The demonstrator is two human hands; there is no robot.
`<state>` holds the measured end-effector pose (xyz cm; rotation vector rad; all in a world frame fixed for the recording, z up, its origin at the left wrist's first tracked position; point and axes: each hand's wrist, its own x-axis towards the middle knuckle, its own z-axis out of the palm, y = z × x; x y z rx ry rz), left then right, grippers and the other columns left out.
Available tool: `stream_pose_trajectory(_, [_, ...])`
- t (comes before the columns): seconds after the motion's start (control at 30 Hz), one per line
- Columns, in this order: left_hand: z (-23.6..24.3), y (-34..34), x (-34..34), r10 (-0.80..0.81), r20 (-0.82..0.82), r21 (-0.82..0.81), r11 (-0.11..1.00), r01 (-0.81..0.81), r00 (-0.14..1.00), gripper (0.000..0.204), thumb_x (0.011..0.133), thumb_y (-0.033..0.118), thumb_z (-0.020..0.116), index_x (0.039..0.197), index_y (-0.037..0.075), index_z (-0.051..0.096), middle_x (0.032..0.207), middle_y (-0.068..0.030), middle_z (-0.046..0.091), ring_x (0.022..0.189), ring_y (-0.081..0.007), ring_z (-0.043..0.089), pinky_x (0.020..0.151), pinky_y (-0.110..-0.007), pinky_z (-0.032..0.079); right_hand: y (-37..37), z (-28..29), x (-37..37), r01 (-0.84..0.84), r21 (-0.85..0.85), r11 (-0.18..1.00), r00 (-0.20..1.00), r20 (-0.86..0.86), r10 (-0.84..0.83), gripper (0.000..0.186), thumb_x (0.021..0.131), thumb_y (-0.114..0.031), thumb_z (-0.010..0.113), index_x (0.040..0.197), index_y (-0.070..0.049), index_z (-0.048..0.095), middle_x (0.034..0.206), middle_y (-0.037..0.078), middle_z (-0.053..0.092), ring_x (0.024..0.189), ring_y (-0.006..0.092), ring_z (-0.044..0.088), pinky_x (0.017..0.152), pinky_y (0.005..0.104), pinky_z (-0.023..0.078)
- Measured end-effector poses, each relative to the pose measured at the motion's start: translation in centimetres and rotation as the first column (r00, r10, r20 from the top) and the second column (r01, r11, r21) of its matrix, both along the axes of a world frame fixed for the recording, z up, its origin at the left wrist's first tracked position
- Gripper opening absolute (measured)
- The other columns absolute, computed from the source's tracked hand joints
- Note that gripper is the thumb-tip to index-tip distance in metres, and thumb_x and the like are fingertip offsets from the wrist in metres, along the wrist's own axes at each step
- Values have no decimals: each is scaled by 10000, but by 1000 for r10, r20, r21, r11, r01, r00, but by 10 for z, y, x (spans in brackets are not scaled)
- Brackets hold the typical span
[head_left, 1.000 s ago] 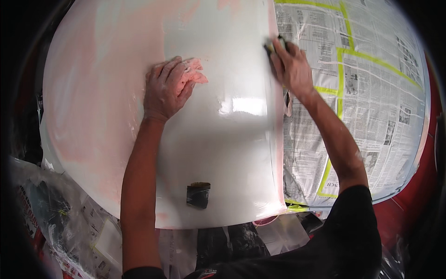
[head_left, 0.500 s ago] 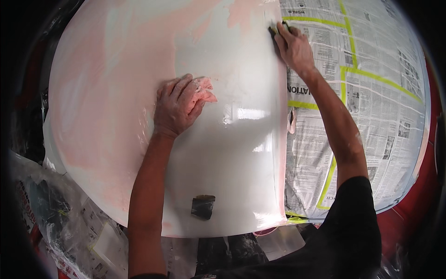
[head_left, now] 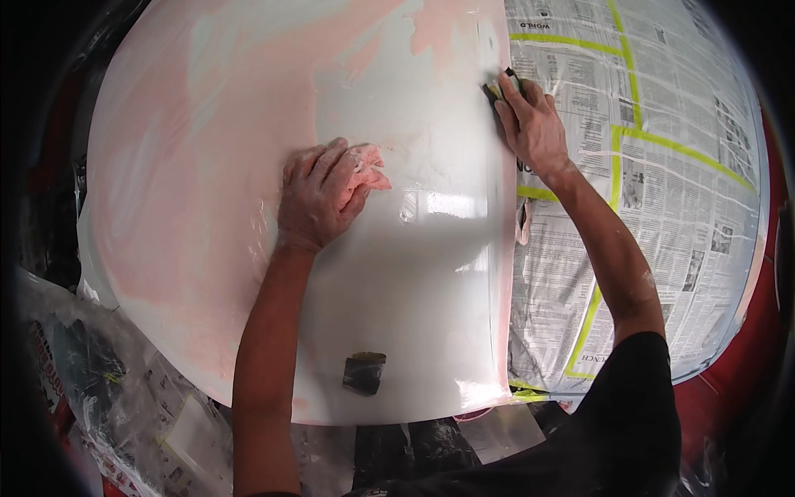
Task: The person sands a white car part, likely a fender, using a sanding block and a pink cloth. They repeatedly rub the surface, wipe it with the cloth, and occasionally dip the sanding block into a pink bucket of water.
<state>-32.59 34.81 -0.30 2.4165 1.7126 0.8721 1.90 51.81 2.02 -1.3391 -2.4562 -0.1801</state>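
Pink-and-white panel (head_left: 397,315) lay beneath two hands set well apart.
It curved away to the left of the taped newspaper (head_left: 551,261). The left hand (head_left: 315,199) was closed around a crumpled pink cloth (head_left: 364,176); the right hand (head_left: 534,128) gripped a small dark pad (head_left: 490,92) at the panel's edge, beside the paper. A dark, squarish sheet (head_left: 364,373) rested lower on the panel.

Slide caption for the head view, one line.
Left hand holding a crumpled pink cloth on a pink-and-white panel; right hand gripping a dark pad near taped newspaper.
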Motion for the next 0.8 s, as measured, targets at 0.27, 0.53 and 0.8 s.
stream_pose_trajectory(0.27, [-1,12,21,-64,34,43,997,62,997,436,864,242,783,1256,100,658,1355,-90,654,1211,-297,587,1046,-465,440,128,17,-8,133,33,991,987,91,-135,303,1034,-271,518,1102,-18,670,988,240,729,905,440,677,822,543,536])
stream_pose_trajectory(0.53, [2,3,6,-36,-5,1,999,36,999,448,870,234,785,1265,76,644,1355,-102,659,1209,-315,586,1053,-462,439,-148,22,41,-156,-130,979,988,-18,155,481,934,-222,718,1399,-135,635,1265,182,633,880,284,633,765,394,520])
stream_pose_trajectory(0.8, [-6,9,22,-83,13,36,996,82,996,465,884,226,781,1288,68,614,1375,-108,651,1212,-326,580,1054,-465,441,49,17,12,217,-219,951,958,237,-164,384,1021,-294,588,1324,-60,631,1122,192,703,1048,339,648,898,459,514])
